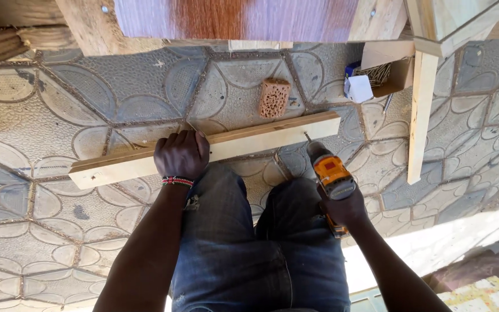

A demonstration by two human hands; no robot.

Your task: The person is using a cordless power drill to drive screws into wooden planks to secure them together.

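— Plank [249,140] lies across the knees, above the tiled floor [59,104]. Why is the left hand [181,153] gripping it?
— So it stays put. Right hand [347,209] is closed around the drill [330,173], tip at the plank's edge

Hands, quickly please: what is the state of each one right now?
Left hand: closed, gripping the long pale wooden plank across the knees.
Right hand: closed on the orange and grey cordless drill, its bit at the plank.
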